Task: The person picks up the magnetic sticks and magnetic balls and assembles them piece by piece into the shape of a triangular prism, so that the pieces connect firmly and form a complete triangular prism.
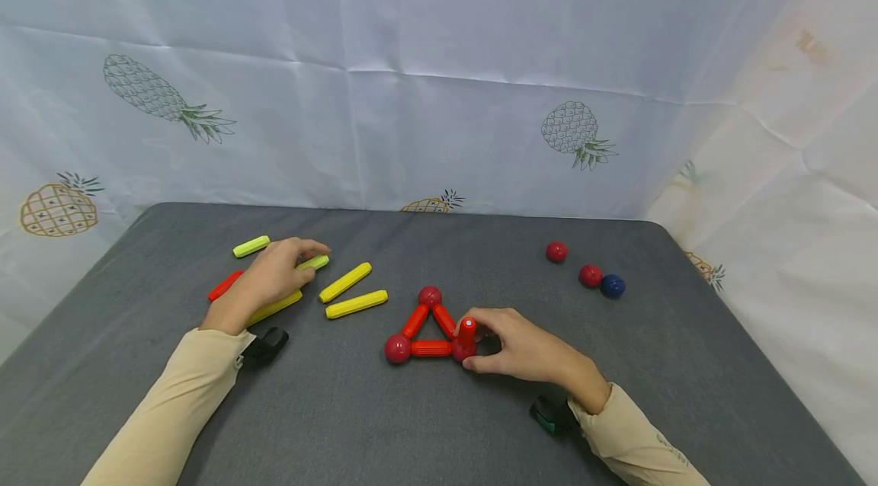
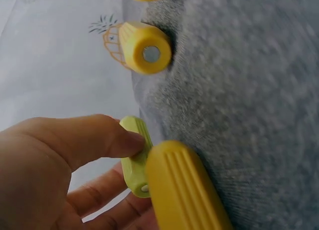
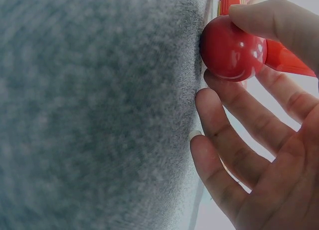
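Note:
My left hand [image 1: 269, 275] pinches a short yellow-green magnetic rod [image 2: 134, 172] between thumb and fingers, at the left of the table. Close to that hand lie a longer yellow rod [image 1: 276, 307] and a short red rod [image 1: 222, 286], both partly hidden. My right hand [image 1: 528, 345] holds the red ball [image 3: 232, 50] at the right corner of a flat triangle. Red rods [image 1: 431, 349] join that ball to two other red balls, one at the left [image 1: 398, 349] and one at the back [image 1: 430, 296]. From the held ball a red rod [image 1: 467, 330] stands upright.
Two yellow rods [image 1: 357, 305] lie between the left hand and the triangle. Another yellow-green rod [image 1: 251, 246] rests farther back at left. Two loose red balls [image 1: 556, 251] and a dark blue ball [image 1: 613, 286] sit at back right. A pineapple-print curtain [image 1: 384, 120] hangs behind the grey table.

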The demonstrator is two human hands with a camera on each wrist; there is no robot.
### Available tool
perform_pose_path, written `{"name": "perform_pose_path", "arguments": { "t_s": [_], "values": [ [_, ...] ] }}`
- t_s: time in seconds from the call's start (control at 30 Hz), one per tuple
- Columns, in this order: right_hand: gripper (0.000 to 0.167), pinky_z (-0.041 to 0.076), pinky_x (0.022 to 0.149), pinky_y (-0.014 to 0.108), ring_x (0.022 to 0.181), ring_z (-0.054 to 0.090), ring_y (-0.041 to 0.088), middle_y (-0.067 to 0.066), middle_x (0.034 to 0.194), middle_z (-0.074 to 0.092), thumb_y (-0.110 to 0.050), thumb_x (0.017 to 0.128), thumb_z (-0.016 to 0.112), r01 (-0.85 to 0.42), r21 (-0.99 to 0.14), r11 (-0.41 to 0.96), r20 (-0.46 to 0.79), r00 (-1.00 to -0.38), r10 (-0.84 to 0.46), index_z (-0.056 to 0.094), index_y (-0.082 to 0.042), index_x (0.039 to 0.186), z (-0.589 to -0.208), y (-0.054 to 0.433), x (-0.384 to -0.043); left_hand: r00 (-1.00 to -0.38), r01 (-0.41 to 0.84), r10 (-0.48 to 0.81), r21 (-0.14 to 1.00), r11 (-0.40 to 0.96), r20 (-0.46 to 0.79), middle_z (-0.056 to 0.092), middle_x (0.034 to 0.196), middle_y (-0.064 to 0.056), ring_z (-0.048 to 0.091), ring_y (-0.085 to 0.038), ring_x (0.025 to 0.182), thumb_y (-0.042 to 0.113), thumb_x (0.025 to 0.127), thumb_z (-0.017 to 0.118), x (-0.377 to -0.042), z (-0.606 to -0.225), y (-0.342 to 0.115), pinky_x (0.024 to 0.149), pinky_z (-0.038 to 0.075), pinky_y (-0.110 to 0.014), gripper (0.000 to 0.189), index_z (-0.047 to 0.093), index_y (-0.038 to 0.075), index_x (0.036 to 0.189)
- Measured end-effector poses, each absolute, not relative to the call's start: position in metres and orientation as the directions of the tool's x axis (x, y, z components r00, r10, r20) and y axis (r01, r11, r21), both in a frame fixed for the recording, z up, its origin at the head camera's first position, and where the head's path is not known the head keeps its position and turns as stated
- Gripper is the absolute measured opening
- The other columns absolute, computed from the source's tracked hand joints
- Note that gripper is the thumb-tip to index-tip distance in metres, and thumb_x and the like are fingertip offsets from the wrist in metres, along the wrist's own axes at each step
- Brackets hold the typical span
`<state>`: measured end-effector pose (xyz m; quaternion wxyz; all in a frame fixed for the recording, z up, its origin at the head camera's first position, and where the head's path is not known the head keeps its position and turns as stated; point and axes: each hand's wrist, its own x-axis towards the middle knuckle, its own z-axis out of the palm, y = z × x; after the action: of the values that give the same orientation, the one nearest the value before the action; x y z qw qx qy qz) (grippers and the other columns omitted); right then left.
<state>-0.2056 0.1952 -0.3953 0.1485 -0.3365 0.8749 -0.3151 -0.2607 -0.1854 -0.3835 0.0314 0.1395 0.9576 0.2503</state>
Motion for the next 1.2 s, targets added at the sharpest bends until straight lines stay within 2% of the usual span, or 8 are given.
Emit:
{"name": "perform_pose_path", "arguments": {
  "t_s": [0.47, 0.7, 0.97, 1.2],
  "values": [
    [0.025, 0.052, 0.088, 0.028, 0.093, 0.061, 0.004, -0.014, 0.097, 0.063, -0.022, 0.087, 0.076, -0.501, -0.646, 0.576, -0.046, -0.727, -0.685, 0.061, -0.024, 0.107, -0.396, 0.195, -0.205, -0.952, 0.274, 0.305, 0.519, 0.81, 0.026, 0.062, 0.122, -0.021, 0.056, -0.026, 0.091, 0.001, 0.091, 0.055, -0.257, -0.377, -0.178, 0.065, 0.043, -0.03, 0.039, 0.064, 0.006, 0.128],
    [0.026, 0.053, 0.089, 0.028, 0.093, 0.061, 0.004, -0.014, 0.096, 0.063, -0.021, 0.086, 0.076, -0.499, -0.646, 0.578, -0.045, -0.731, -0.681, 0.061, -0.024, 0.107, -0.394, 0.195, -0.205, -0.942, 0.295, 0.334, 0.533, 0.793, 0.024, 0.063, 0.121, -0.017, 0.056, -0.026, 0.094, 0.0, 0.089, 0.054, -0.253, -0.372, -0.169, 0.07, 0.045, -0.031, 0.042, 0.064, 0.007, 0.129],
    [0.024, 0.052, 0.088, 0.028, 0.093, 0.061, 0.004, -0.014, 0.096, 0.063, -0.02, 0.086, 0.076, -0.498, -0.653, 0.571, -0.04, -0.729, -0.683, 0.061, -0.025, 0.104, -0.395, 0.195, -0.205, -0.906, 0.378, 0.422, 0.54, 0.752, 0.048, 0.064, 0.118, -0.018, 0.057, -0.022, 0.089, -0.002, 0.09, 0.058, -0.25, -0.368, -0.16, 0.068, 0.045, -0.03, 0.04, 0.062, 0.0, 0.13],
    [0.024, 0.052, 0.09, 0.029, 0.094, 0.061, 0.004, -0.014, 0.096, 0.063, -0.02, 0.086, 0.076, -0.496, -0.656, 0.568, -0.038, -0.731, -0.681, 0.061, -0.026, 0.104, -0.395, 0.196, -0.205, -0.887, 0.388, 0.461, 0.589, 0.709, 0.03, 0.067, 0.115, -0.014, 0.061, -0.02, 0.089, 0.0, 0.09, 0.061, -0.247, -0.366, -0.154, 0.069, 0.048, -0.028, 0.038, 0.065, 0.004, 0.127]
  ]
}}
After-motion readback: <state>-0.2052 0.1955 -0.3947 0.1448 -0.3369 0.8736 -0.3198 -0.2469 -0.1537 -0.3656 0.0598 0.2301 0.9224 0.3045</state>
